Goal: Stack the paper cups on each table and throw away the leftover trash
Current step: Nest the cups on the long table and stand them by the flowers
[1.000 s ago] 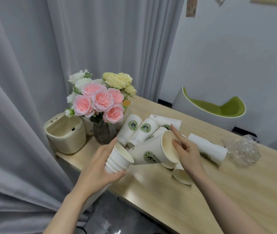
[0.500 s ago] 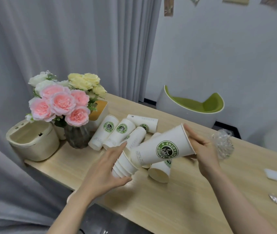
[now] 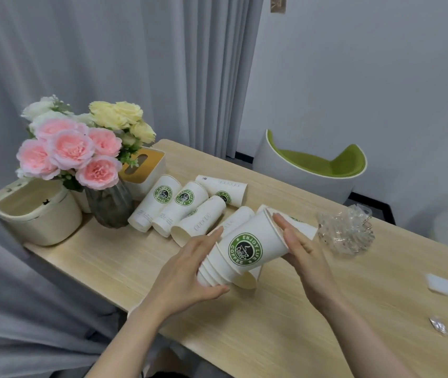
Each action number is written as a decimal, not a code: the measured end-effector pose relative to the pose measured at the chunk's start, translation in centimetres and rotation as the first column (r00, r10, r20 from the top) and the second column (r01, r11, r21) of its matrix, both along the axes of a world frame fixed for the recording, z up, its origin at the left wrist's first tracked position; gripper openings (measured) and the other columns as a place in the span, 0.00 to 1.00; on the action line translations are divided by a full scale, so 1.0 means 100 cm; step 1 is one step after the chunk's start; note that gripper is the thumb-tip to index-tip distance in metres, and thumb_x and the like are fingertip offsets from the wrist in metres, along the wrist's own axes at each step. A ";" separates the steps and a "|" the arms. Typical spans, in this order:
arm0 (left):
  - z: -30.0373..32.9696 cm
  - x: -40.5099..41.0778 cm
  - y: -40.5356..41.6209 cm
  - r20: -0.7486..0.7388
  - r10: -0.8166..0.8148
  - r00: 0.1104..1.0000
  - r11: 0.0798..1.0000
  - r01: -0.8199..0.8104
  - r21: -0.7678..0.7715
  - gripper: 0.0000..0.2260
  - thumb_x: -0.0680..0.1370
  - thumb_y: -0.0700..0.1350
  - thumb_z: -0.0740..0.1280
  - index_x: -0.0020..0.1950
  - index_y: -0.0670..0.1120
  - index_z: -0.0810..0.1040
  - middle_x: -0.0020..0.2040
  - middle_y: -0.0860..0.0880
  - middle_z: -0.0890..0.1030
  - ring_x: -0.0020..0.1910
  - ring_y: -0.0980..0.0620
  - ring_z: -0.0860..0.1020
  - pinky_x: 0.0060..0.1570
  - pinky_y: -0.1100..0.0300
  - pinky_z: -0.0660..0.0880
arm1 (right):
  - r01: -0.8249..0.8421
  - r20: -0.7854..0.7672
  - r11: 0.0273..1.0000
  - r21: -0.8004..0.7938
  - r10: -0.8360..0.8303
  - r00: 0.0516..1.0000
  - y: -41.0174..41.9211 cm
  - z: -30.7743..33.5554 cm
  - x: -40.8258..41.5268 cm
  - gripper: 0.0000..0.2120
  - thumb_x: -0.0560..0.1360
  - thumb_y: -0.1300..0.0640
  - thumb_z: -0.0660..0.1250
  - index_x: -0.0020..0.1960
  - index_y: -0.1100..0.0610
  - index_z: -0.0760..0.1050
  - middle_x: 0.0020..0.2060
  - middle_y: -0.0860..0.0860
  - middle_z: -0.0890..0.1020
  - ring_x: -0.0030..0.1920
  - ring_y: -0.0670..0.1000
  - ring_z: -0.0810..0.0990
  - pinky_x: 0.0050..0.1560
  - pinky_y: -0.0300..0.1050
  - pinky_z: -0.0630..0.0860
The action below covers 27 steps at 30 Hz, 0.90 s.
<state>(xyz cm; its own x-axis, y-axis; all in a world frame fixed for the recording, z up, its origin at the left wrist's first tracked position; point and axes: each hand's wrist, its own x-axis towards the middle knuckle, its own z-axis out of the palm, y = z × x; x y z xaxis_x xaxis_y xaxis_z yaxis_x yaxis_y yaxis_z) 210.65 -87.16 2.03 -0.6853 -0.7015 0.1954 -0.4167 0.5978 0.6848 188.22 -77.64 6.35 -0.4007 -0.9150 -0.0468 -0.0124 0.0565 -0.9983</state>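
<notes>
Right now your left hand (image 3: 187, 271) curls round the narrow end of the cup stack (image 3: 240, 248), thumb under, fingers over the top; your right hand (image 3: 303, 248) lies with straight fingers against the stack's open rim, so the mouth is hidden behind your palm. How many cups sit nested you cannot count exactly; only a few bottom edges show. Under the stack one loose cup (image 3: 246, 279) peeks out, mostly covered. Behind the stack, toward the vase (image 3: 111, 205), four more lying cups (image 3: 173, 208) rest on the table (image 3: 113, 266). Right of the stack, crumpled clear plastic (image 3: 345, 230) lies near; farther right a white scrap (image 3: 444, 285) is blurred and a small foil bit (image 3: 438, 326) hard to identify.
</notes>
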 end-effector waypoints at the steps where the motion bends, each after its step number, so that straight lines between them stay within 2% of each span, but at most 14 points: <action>1: -0.001 -0.001 0.000 -0.001 0.006 1.000 1.000 -0.006 0.003 0.45 0.65 0.66 0.72 0.74 0.71 0.48 0.66 0.66 0.64 0.62 0.68 0.67 0.52 0.63 0.73 | -0.036 -0.015 0.999 -0.028 0.036 0.999 0.002 -0.003 0.001 0.18 0.75 0.44 0.62 0.63 0.43 0.77 0.67 0.38 0.73 0.68 0.41 0.70 0.63 0.44 0.72; 3: -0.003 -0.003 -0.002 -0.005 0.012 1.000 1.000 -0.012 0.012 0.45 0.65 0.65 0.73 0.74 0.70 0.48 0.66 0.65 0.64 0.62 0.68 0.67 0.53 0.62 0.74 | -0.078 -0.027 0.994 -0.076 0.076 0.997 0.001 -0.008 0.004 0.16 0.75 0.48 0.64 0.61 0.44 0.79 0.66 0.41 0.75 0.69 0.42 0.69 0.64 0.43 0.71; 5: -0.004 -0.004 -0.005 -0.005 0.010 1.000 1.000 -0.010 0.011 0.45 0.65 0.65 0.73 0.74 0.70 0.48 0.66 0.65 0.64 0.63 0.69 0.67 0.53 0.62 0.74 | -0.052 0.016 0.994 -0.091 0.054 0.998 -0.003 -0.013 0.006 0.13 0.72 0.54 0.67 0.55 0.44 0.82 0.62 0.41 0.79 0.67 0.43 0.73 0.61 0.39 0.74; 8: -0.001 -0.008 -0.011 -0.008 -0.004 1.000 1.000 0.004 0.008 0.46 0.65 0.65 0.73 0.74 0.70 0.47 0.66 0.65 0.64 0.63 0.70 0.66 0.52 0.65 0.73 | -0.067 0.074 0.996 -0.056 0.071 0.995 -0.010 -0.018 0.015 0.13 0.71 0.54 0.67 0.53 0.44 0.83 0.58 0.44 0.82 0.62 0.44 0.77 0.61 0.38 0.74; 12: 0.002 -0.017 -0.018 -0.018 -0.014 1.000 1.000 0.014 -0.010 0.47 0.65 0.63 0.74 0.75 0.69 0.46 0.68 0.64 0.64 0.64 0.67 0.66 0.53 0.66 0.71 | -0.184 0.062 0.983 0.018 0.182 0.981 -0.015 -0.023 0.035 0.11 0.71 0.55 0.67 0.48 0.46 0.85 0.52 0.46 0.84 0.55 0.43 0.80 0.54 0.33 0.74; 16: -0.001 -0.024 -0.024 -0.004 -0.031 1.000 1.000 0.031 0.001 0.48 0.66 0.61 0.74 0.74 0.69 0.42 0.69 0.62 0.63 0.66 0.64 0.66 0.55 0.63 0.72 | -0.107 0.120 0.993 0.047 0.101 0.988 -0.021 -0.028 0.041 0.09 0.71 0.59 0.69 0.48 0.52 0.84 0.47 0.52 0.85 0.48 0.44 0.81 0.53 0.37 0.75; 19: -0.005 -0.029 -0.025 0.004 -0.034 0.999 0.999 0.034 0.010 0.49 0.66 0.60 0.74 0.76 0.63 0.44 0.69 0.59 0.65 0.67 0.61 0.66 0.57 0.62 0.71 | -0.099 0.111 0.994 0.054 0.093 0.990 -0.021 -0.037 0.044 0.10 0.74 0.66 0.67 0.49 0.55 0.84 0.45 0.57 0.84 0.46 0.45 0.80 0.51 0.37 0.74; 21: -0.009 -0.032 -0.022 -0.004 -0.023 1.000 0.999 0.023 0.028 0.49 0.67 0.61 0.74 0.76 0.59 0.44 0.69 0.57 0.66 0.67 0.61 0.66 0.57 0.63 0.70 | -0.101 0.095 0.993 0.059 0.095 0.991 -0.021 -0.044 0.046 0.11 0.74 0.67 0.67 0.49 0.56 0.84 0.43 0.60 0.82 0.45 0.48 0.78 0.51 0.41 0.72; 24: -0.015 -0.035 -0.018 -0.009 -0.010 1.000 1.000 0.010 0.028 0.50 0.66 0.58 0.76 0.77 0.56 0.45 0.68 0.56 0.66 0.66 0.61 0.66 0.55 0.66 0.69 | -0.109 0.090 0.992 0.061 0.103 0.991 -0.018 -0.053 0.050 0.11 0.74 0.66 0.67 0.50 0.53 0.84 0.40 0.55 0.80 0.45 0.49 0.76 0.51 0.43 0.70; 27: -0.018 -0.035 -0.017 0.017 -0.021 1.000 1.000 0.021 -0.022 0.49 0.66 0.54 0.76 0.77 0.55 0.48 0.68 0.54 0.67 0.66 0.56 0.68 0.53 0.65 0.70 | -0.129 0.087 0.989 0.076 0.122 0.989 -0.015 -0.057 0.054 0.12 0.75 0.65 0.66 0.52 0.52 0.83 0.44 0.52 0.82 0.48 0.47 0.78 0.56 0.43 0.71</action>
